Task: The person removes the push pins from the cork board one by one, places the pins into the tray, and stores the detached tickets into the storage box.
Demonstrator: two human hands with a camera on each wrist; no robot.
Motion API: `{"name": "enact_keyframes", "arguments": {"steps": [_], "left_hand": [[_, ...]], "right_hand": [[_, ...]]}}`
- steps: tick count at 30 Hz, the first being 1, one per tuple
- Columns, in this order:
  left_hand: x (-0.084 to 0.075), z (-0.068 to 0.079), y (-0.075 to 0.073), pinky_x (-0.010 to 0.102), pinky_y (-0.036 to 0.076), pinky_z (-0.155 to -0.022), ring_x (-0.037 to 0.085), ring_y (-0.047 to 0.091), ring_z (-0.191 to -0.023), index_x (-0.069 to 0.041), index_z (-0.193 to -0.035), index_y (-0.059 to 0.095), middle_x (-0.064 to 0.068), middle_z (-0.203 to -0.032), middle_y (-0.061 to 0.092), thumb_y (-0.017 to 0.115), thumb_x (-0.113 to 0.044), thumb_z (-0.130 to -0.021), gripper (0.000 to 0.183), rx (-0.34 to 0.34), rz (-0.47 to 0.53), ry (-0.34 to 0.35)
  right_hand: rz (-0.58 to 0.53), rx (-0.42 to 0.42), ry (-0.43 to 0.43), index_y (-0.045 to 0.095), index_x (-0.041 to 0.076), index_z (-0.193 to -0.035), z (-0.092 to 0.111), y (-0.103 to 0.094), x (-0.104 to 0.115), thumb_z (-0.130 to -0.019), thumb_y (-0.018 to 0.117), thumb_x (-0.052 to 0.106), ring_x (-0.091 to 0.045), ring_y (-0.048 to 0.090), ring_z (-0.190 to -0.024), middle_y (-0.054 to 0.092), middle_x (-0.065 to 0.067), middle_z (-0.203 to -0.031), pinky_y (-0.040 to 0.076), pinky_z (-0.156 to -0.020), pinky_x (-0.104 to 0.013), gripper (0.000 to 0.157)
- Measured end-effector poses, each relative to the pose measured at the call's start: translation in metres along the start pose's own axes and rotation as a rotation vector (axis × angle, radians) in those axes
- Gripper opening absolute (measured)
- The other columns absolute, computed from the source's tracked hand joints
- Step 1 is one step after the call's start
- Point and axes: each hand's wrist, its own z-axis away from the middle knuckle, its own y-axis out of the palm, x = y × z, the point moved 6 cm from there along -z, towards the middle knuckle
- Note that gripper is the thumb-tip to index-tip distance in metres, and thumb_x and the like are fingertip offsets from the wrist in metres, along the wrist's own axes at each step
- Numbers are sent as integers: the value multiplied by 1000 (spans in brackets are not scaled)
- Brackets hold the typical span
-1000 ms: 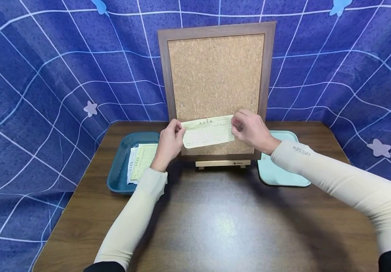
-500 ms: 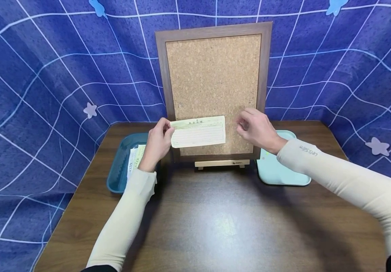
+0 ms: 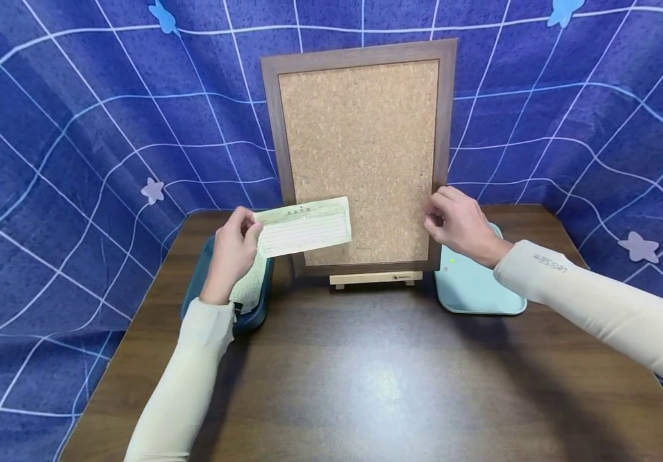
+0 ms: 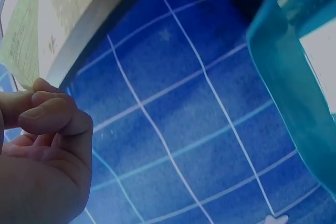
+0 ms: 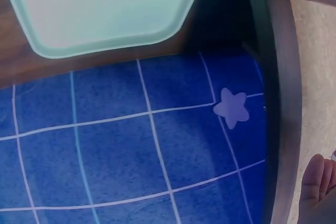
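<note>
A pale green printed form slip (image 3: 305, 228) hangs from my left hand (image 3: 236, 247), its left end pinched between thumb and fingers. The slip's right end is free and overlaps the lower left of the framed cork board (image 3: 366, 147). In the left wrist view, my left hand (image 4: 50, 145) holds the slip (image 4: 23, 38) beside the board's edge. My right hand (image 3: 461, 221) is near the board's right frame, thumb and fingers curled together; I cannot tell whether something small is between them. The right wrist view shows part of my right hand (image 5: 315, 187) at the corner.
A dark teal basket (image 3: 256, 314) with more slips (image 3: 251, 282) stands at left, partly behind my left arm. A light aqua tray (image 3: 476, 289) with tiny specks lies at right. The board rests on a small wooden stand (image 3: 374, 278) on the brown table (image 3: 354, 378).
My right hand has let go of the slip's right end and moved right. My left hand has carried the slip left, over the basket's side.
</note>
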Motion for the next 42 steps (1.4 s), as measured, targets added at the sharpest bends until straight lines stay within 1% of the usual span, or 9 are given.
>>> {"name": "enact_keyframes", "arguments": {"steps": [3,8,13,16,24,31,38,42], "left_hand": [[7,4,-14,29,33,-57,15,44,-61,-12,-83,48,1,-68,50,53,-14,-84,6,-22,-15,-7],[21,11,-34,30,31,-59,16,43,-63,-11,-84,48,3,-71,50,52,-14,-85,6,-29,-40,-47],[37,17,-45,29,31,-59,16,42,-65,-10,-85,48,4,-72,50,51,-15,-85,6,-31,-59,-75],[46,20,-52,28,30,-59,16,42,-65,-9,-85,48,4,-72,50,52,-15,-85,7,-49,-77,-88],[67,29,-70,26,29,-58,14,41,-63,-8,-84,49,4,-71,50,52,-17,-85,9,-90,-108,-150],[84,41,-81,25,30,-58,14,42,-63,-4,-86,51,5,-73,53,52,-15,-85,11,-113,-117,-187],[98,49,-86,24,30,-59,14,43,-63,-3,-87,52,7,-73,56,53,-15,-84,12,-121,-164,-215],[103,53,-88,24,30,-58,11,44,-60,-4,-86,53,7,-72,57,54,-16,-83,13,-125,-198,-248]], "right_hand": [[-2,9,13,54,10,-72,6,-4,-4,-67,56,6,-10,42,-69,47,3,-70,34,-59,-26,6],[12,14,33,55,10,-73,16,-14,-16,-66,59,8,-10,44,-71,48,2,-72,36,-61,-26,8],[27,13,55,55,8,-72,25,-17,-26,-66,58,10,-11,45,-70,49,0,-71,36,-61,-28,7],[30,13,63,56,7,-72,29,-16,-29,-66,58,10,-11,44,-69,50,0,-71,36,-60,-28,7],[53,10,84,56,6,-71,39,-11,-39,-65,58,9,-13,43,-67,50,-2,-69,36,-58,-30,6],[59,35,113,56,8,-72,50,-4,-49,-66,60,10,-12,44,-66,49,-1,-69,36,-57,-29,7],[40,81,146,55,8,-73,58,8,-57,-65,61,9,-12,44,-67,49,0,-71,36,-58,-29,10],[28,93,149,56,8,-73,62,16,-59,-65,62,9,-13,45,-66,49,-1,-70,36,-57,-29,10]]}}
